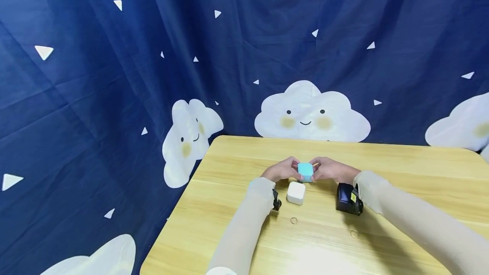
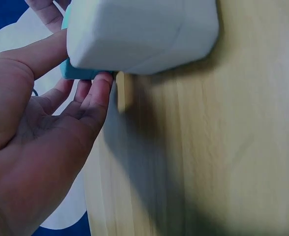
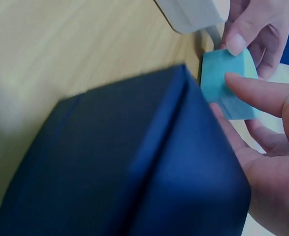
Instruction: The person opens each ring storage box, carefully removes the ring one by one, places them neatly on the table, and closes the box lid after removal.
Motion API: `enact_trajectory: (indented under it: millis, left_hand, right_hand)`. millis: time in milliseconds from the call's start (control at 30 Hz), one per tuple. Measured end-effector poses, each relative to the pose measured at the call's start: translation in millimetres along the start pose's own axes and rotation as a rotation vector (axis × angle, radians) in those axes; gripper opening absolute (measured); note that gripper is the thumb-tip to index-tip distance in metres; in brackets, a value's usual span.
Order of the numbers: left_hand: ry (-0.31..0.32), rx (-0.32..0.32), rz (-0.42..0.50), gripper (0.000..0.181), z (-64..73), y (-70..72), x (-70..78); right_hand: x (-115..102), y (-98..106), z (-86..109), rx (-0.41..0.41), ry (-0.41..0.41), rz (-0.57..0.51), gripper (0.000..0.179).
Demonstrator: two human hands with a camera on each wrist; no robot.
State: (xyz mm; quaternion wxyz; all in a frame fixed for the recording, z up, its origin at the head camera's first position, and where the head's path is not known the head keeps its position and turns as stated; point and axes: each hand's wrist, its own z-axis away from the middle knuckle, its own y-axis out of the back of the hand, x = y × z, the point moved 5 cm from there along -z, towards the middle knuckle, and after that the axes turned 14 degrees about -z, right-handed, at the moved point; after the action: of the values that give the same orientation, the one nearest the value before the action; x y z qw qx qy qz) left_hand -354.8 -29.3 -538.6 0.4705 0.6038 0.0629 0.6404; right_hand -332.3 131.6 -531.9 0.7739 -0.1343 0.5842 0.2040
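Note:
Both hands hold a small light blue box (image 1: 305, 169) with rounded corners, over the far half of the wooden table. My left hand (image 1: 282, 170) grips its left side, its thumb on the near face. From the other side my right hand (image 1: 331, 169) pinches it between thumb and fingers; the right wrist view shows both thumbs on the box (image 3: 223, 66). Just nearer than the left hand stands a white box (image 1: 296, 193), large in the left wrist view. A dark blue box (image 1: 345, 198) is beside my right wrist and fills much of the right wrist view.
Two thin rings lie on the table (image 1: 229, 190): one ring (image 1: 293, 220) nearer than the white box, another ring (image 1: 354, 234) nearer than the dark blue box. A navy curtain (image 1: 237, 46) with clouds and triangles hangs behind the table and on its left.

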Motion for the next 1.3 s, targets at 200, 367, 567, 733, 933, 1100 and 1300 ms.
enact_trajectory:
  millis: [200, 367, 567, 733, 933, 1100, 1300]
  left_hand:
    - [-0.003, -0.005, -0.001, 0.051, -3.1, -4.0, 7.3]
    - [-0.005, 0.000, -0.016, 0.051, -5.5, -9.0, 15.6]
    - [-0.022, -0.007, -0.041, 0.050, -9.1, -16.0, 27.0]
    - [-0.031, -0.022, -0.011, 0.049, -15.8, -22.1, 29.8]
    - [-0.065, -0.041, -0.005, 0.046, -21.0, -29.0, 39.4]
    - [-0.091, -0.044, 0.023, 0.044, -23.9, -36.5, 49.1]
    - [-0.099, -0.031, 0.000, 0.045, -30.7, -44.5, 56.7]
  right_hand:
    - [2, 10, 1.2, -0.010, -0.011, 0.003, 0.065]
    - [3, 20, 5.8, -0.018, -0.015, 0.023, 0.066]
    - [8, 30, 13.5, -0.002, -0.022, 0.001, 0.065]
    - [11, 37, 20.6, -0.011, 0.003, -0.010, 0.062]
    - [15, 46, 26.3, -0.027, 0.032, -0.019, 0.064]
    - [17, 53, 34.3, -0.017, 0.027, -0.021, 0.065]
    - [19, 61, 43.1, -0.002, 0.005, -0.002, 0.062]
